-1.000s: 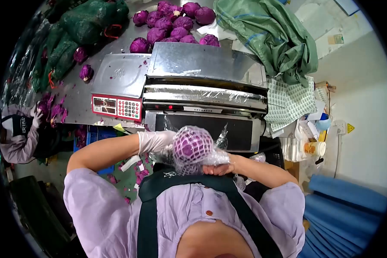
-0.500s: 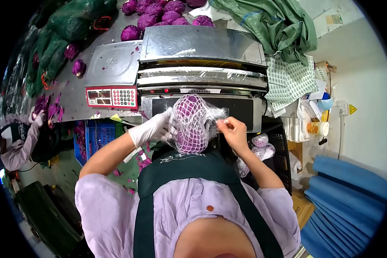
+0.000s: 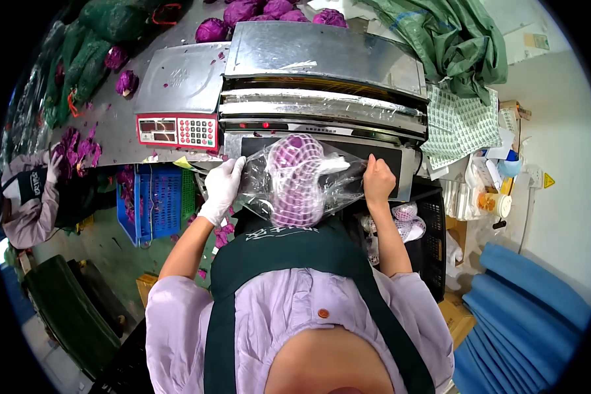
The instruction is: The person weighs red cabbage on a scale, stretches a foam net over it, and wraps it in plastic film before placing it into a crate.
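Observation:
Purple cabbages in a white foam net point(image 3: 295, 187) are in front of me, at the near edge of the wrapping machine point(image 3: 322, 56). Clear plastic film point(image 3: 345, 187) lies around them and is drawn out taut to both sides. My left hand point(image 3: 223, 187), in a white glove, is closed on the film's left edge. On the other side, my bare right hand point(image 3: 379, 180) pinches the right edge. A white tail of the net points right under the film. Part of the machine's dark plate point(image 3: 389, 157) shows behind the film.
A scale point(image 3: 177, 131) stands left of the machine, with loose purple cabbages point(image 3: 240, 11) behind. A black crate point(image 3: 433, 236) at lower right holds netted cabbages point(image 3: 408, 223). Blue crates point(image 3: 161, 203) sit below the table. Another person's hand point(image 3: 54, 167) is at far left.
My hands have moved apart, stretching the film that was bunched around the netted cabbages. My left hand has left the bundle's side for the film's edge. The view has shifted slightly.

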Tool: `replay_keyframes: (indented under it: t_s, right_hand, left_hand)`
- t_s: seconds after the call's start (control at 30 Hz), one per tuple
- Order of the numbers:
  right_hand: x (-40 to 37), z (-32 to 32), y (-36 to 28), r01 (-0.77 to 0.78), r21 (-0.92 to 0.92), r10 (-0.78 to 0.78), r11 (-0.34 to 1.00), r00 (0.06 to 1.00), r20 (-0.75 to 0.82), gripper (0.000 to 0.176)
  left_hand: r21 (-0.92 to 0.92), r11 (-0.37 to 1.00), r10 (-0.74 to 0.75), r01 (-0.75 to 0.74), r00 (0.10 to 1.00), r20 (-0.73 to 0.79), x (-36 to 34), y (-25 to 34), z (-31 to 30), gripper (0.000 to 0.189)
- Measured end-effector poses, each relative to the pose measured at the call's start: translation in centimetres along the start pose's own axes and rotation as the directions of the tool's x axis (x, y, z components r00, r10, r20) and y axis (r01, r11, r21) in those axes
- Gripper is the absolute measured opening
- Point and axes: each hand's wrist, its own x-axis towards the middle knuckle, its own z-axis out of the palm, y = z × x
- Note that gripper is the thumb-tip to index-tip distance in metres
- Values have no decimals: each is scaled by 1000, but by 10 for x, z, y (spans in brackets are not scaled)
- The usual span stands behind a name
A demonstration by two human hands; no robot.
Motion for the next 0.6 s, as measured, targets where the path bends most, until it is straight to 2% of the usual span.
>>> replay_keyframes:
  t_s: [0.03, 0.07, 0.1, 0.13, 0.17, 0.2, 0.27, 0.37, 0.47, 0.53, 0.57, 0.6]
  right_hand:
    - [-1, -1, -4, 97, -142, -92, 985, 995, 45, 29]
    - [0, 2, -4, 99, -141, -94, 985, 995, 40, 29]
    - [1, 5, -4, 169, -113, -167, 979, 985, 30, 28]
    - [-1, 6, -4, 236, -89, -235, 968, 972, 24, 27]
    - [2, 4, -12, 239, -43, -238, 970, 971, 9, 26]
    - [1, 2, -20, 292, -77, -286, 953, 955, 80, 21]
    - [-15, 9, -36, 334, 21, -331, 942, 921, 203, 14]
    - [-30, 18, -61, 327, 98, -340, 940, 922, 182, 3]
    - [-34, 26, -64, 293, 112, -308, 949, 938, 159, 6]
    - [-34, 27, -64, 260, 119, -278, 958, 945, 174, 5]
    - [-30, 22, -69, 216, 183, -254, 959, 943, 213, 5]
    - [-29, 19, -74, 170, 246, -233, 954, 939, 255, 4]
  left_hand:
    - [135, 988, 82, -76, 996, -39, 0, -3, 10, 37]
    - [273, 950, 173, -149, 983, -66, 2, -3, 18, 36]
    - [322, 928, 238, -188, 963, -125, 2, -4, 22, 35]
    - [322, 927, 242, -193, 963, -120, 0, -6, 26, 35]
    - [358, 913, 257, -197, 957, -130, -1, -3, 25, 35]
    - [392, 898, 273, -198, 951, -144, -1, 1, 24, 35]
    - [424, 879, 288, -220, 952, -103, -1, 3, 22, 35]
    - [395, 898, 231, -195, 972, -43, -1, 11, 15, 34]
    - [346, 906, 281, -242, 958, -66, -2, 10, 18, 31]
    - [381, 880, 299, -283, 954, 18, -4, 17, 16, 27]
    - [243, 919, 294, -311, 950, 106, -7, 21, 20, 25]
    - [262, 941, 160, -215, 963, 216, -9, 19, 38, 23]
